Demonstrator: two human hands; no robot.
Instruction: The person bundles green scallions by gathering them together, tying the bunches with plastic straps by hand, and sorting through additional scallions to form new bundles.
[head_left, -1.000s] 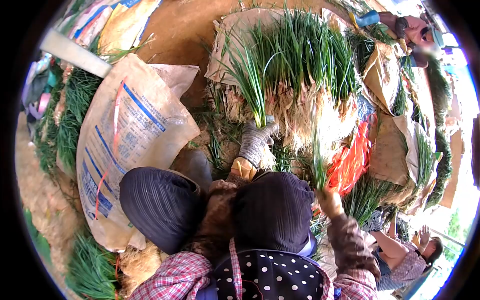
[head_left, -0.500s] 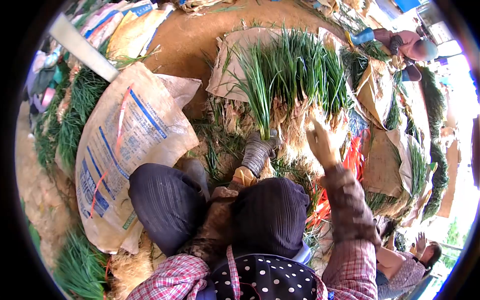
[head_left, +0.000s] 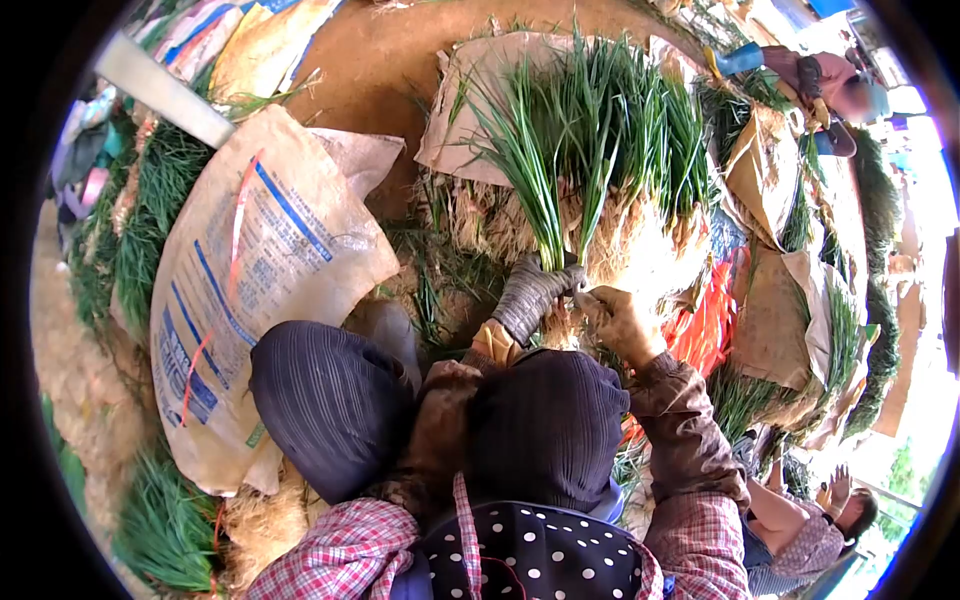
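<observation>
My left hand (head_left: pixel 535 298), in a grey wrapped glove, is closed around a bunch of green onion seedlings (head_left: pixel 535 205), leaves upward, pale roots hanging below. Close beside it, my right hand (head_left: pixel 622 318), in a yellowish glove, is closed in a pinch at the base of a few more green onion stalks (head_left: pixel 592 215). Its fingertips nearly meet the left hand, and the exact grip is partly hidden. Just beyond both hands stands a thick row of green onion seedlings (head_left: pixel 640 130) with a mass of long pale roots (head_left: pixel 625 240).
A large printed sack (head_left: pixel 270 290) lies at left, below a pale bar (head_left: pixel 165 90). Red plastic strips (head_left: pixel 705 320) lie right of my right hand. More sacking (head_left: pixel 770 320) and greenery fill the right side. Two other people (head_left: pixel 840 90) (head_left: pixel 805 530) sit at the right.
My right hand has come from the roots of the row down and left to my left hand, with stalks now at its fingertips. My left hand still holds its bunch.
</observation>
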